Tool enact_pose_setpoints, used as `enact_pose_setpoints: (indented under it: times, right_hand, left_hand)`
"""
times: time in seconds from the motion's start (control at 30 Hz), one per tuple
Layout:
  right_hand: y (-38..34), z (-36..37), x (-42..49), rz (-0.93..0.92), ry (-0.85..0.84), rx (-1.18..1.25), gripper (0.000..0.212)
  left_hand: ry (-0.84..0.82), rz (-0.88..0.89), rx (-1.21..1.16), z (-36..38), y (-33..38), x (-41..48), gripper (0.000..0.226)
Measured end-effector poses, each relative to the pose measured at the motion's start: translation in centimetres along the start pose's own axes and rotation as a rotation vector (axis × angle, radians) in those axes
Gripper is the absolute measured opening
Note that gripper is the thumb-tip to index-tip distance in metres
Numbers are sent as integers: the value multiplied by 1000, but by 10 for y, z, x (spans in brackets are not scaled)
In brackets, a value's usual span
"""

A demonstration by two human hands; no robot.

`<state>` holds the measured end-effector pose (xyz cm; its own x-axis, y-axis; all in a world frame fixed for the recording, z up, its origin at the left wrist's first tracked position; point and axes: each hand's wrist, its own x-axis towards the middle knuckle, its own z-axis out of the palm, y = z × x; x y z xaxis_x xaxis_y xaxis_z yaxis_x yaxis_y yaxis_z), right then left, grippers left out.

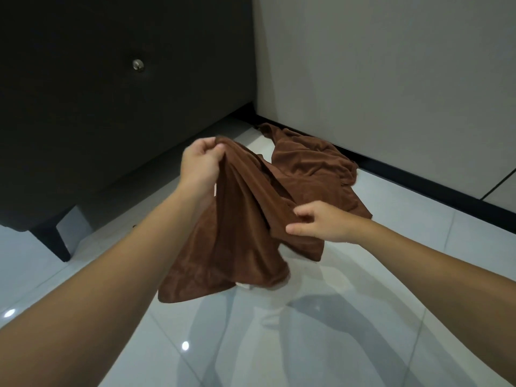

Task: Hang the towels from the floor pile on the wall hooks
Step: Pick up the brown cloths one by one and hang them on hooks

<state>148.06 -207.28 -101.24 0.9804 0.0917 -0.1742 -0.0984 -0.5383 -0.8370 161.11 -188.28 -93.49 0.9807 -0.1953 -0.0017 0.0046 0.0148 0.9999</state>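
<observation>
Head view: gripping towel (243,219) high in curled left hand (199,163), pinching lower fold with right hand (321,222); hanging long-axis downward, camera-side of floor pile (315,163).

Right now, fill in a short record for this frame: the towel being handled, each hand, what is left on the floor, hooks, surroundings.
held towel: brown, draping down between the hands
left hand: grips its bunched top
right hand: pinches a fold lower down
floor pile: more brown cloth, crumpled in the corner behind
wall hooks: none in view
surroundings: dark cabinet with a round knob, pale wall, glossy floor tiles
</observation>
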Motion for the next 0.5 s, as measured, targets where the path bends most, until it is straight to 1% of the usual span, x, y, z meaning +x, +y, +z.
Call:
enact_pose_setpoints:
  times: [0.07,0.17,0.23,0.33,0.37,0.43,0.5]
  right_hand:
    - [7,3,-2,6,-44,-63,5]
    - [20,-1,-4,36,-73,-237,14]
    - [29,-5,-8,89,-165,-389,19]
    - [37,-5,-15,123,-309,-635,24]
    - [39,-6,-15,115,-319,-734,22]
    - [39,-11,-17,124,-276,-865,30]
    - [40,-21,-20,150,-159,-868,34]
  left_hand:
    - [8,29,29,-6,5,3,14]
    - [85,30,56,-18,6,11,15]
    - [146,11,80,-32,3,17,17]
    - [159,43,217,-50,-7,20,15]
    - [165,50,269,-55,-10,22,14]
    - [190,35,334,-65,-17,24,13]
    - [211,15,387,-76,-22,25,13]
